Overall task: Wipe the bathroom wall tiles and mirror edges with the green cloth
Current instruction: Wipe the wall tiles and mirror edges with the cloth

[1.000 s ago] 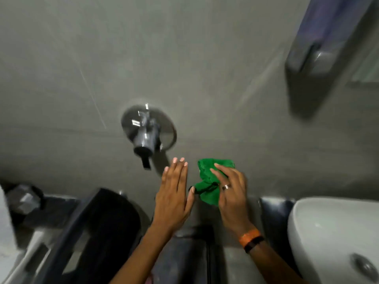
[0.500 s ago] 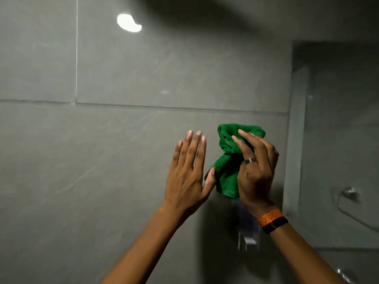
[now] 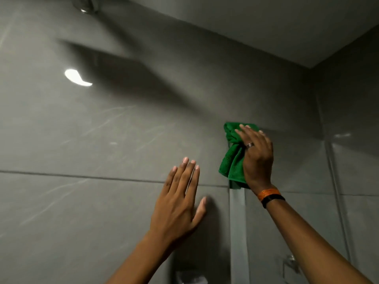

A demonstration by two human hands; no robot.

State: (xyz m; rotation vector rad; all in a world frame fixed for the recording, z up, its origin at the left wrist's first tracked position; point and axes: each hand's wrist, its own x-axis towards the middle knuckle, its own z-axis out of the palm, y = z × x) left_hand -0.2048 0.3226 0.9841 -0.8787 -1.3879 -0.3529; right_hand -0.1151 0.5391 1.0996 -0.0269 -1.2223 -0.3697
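High on wall tiles [image 3: 102,130]: right hand [image 3: 257,158] fingers pinching green cloth [image 3: 231,160]; left hand [image 3: 176,203] fingers spread.

Glossy, smooth grey wall tiles [image 3: 102,130] mirror a bright light glare at upper left, while the green cloth [image 3: 231,160] at centre right looks soft, matt terry.

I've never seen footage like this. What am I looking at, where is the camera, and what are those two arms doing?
There is no machine here: these are a person's own bare arms, filmed by a wide-angle camera worn on the head, tilted up at a grey tiled wall. The right hand, with a ring and an orange and a black wristband, presses a bunched green cloth against the wall at the top corner of what seems to be the mirror edge. The left hand is open and empty, fingers spread, at the tiles. The bright spot is a lamp's reflection.
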